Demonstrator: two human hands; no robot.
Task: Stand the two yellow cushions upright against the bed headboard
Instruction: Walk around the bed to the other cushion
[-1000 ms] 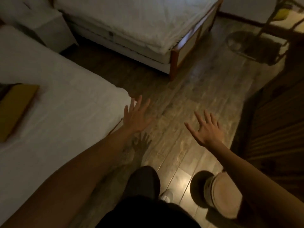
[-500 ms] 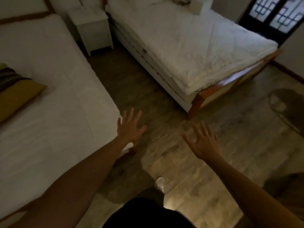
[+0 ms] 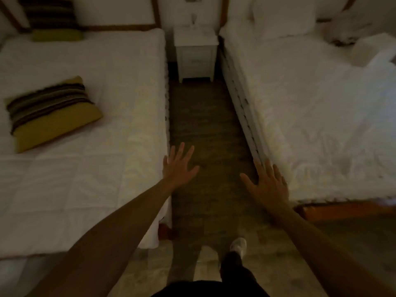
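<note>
One yellow cushion with dark stripes point(image 3: 53, 113) lies flat on the white left bed point(image 3: 90, 179), well short of the headboard. A second yellow striped cushion point(image 3: 53, 18) stands upright at the far end against the wood-framed headboard point(image 3: 115, 11). My left hand point(image 3: 177, 166) hovers open over the aisle beside the left bed's edge, fingers spread, holding nothing. My right hand point(image 3: 265, 183) is open too, at the near corner of the right bed. Both hands are far from the cushions.
A narrow wooden-floor aisle point(image 3: 203, 129) runs between the two beds to a white nightstand point(image 3: 195, 54). The right bed point(image 3: 321, 116) has rumpled white bedding and a white pillow point(image 3: 282, 16). My feet point(image 3: 237, 247) stand at the aisle's near end.
The view has swung left to face the aisle and headboards. The flat cushion is now fully in view and the upright one has appeared. Both hands stay open and empty.
</note>
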